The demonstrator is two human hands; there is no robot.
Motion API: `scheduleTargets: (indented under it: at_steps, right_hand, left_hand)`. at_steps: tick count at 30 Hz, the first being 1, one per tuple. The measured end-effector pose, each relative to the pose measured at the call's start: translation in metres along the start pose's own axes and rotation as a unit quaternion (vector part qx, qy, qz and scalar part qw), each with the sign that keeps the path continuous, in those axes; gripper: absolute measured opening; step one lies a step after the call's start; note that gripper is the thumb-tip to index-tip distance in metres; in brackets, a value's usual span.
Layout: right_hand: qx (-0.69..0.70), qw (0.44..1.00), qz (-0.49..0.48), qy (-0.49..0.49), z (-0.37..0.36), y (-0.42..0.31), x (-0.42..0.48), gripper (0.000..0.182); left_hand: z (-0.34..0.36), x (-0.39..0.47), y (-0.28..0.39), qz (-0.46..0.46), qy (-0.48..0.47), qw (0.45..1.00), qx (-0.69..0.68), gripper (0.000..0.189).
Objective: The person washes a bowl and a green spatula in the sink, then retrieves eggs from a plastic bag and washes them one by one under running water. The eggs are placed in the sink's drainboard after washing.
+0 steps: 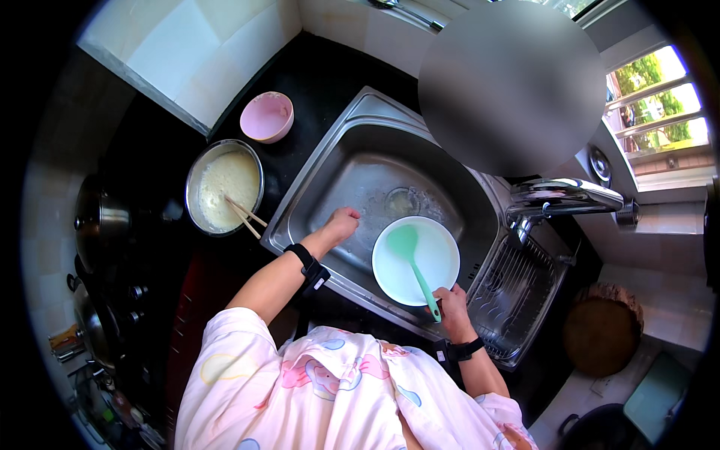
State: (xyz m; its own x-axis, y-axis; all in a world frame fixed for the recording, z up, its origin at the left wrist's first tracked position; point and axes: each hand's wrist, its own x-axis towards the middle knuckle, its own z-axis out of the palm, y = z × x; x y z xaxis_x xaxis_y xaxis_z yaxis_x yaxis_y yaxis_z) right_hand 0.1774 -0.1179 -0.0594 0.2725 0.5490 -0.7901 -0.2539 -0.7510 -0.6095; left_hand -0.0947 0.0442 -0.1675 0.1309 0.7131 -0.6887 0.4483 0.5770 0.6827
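Note:
My right hand (454, 313) grips the near rim of a white bowl (384, 278) held over the sink's near right part. Inside the bowl lies a mint-green spatula or spoon (403, 242), its handle running over the rim beside my right fingers. My left hand (342, 224) hovers above the left side of the stainless steel sink basin (360, 180), fingers curled in and nothing visible in them. To its left, on the black counter, stands a metal bowl (194, 197) of pale yellow batter-like mixture (228, 180). Wooden chopsticks (247, 218) rest in that mixture and lean over the rim.
Behind the metal bowl sits a pink bowl (266, 117). A chrome faucet (568, 194) rises at the sink's right, beside a wire drainer rack (512, 292). A round wooden chopping block (602, 337) is further right. Lidded pots (104, 219) stand far left.

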Motion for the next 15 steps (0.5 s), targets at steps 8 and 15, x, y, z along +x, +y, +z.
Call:
scheduleTargets:
  at_steps: [8,15]
  right_hand:
    - [0.000,1.000,-0.011,-0.019,0.021,-0.005,0.004,0.030]
    - [-0.002,0.998,-0.037,-0.045,0.052,-0.010,0.040,0.033]
  left_hand:
    - [-0.026,-0.014,0.026,-0.047,-0.009,0.996,-0.072,0.032]
    - [-0.015,-0.021,0.007,0.087,0.074,0.993,-0.024,0.037]
